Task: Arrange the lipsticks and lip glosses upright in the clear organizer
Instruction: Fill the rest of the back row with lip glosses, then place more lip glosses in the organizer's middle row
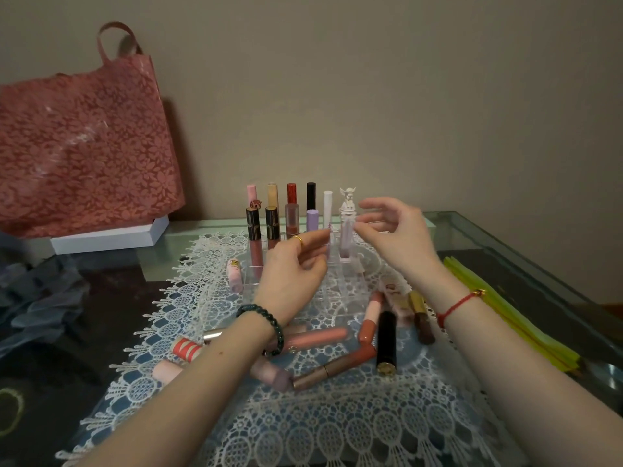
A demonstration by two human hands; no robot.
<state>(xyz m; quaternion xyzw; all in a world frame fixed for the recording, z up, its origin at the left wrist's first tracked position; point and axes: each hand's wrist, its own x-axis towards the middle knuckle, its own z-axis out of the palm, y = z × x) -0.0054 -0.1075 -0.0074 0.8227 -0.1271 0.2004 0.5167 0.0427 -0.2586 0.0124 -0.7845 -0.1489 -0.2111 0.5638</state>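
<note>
A glass-topped table (488,230) carries a white lace cloth (337,416) down its middle. A flat white box (108,235) sits at back left, crumpled blue-grey fabric (40,298) lies left, and yellow-green strips (505,318) lie along the right.

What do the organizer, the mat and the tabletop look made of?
Organizer: clear rigid plastic, probably acrylic; lace shows through its glossy walls. Mat: white openwork lace, matte, seemingly fabric thread. Tabletop: glass; greenish translucent edge, reflective surface.
</note>
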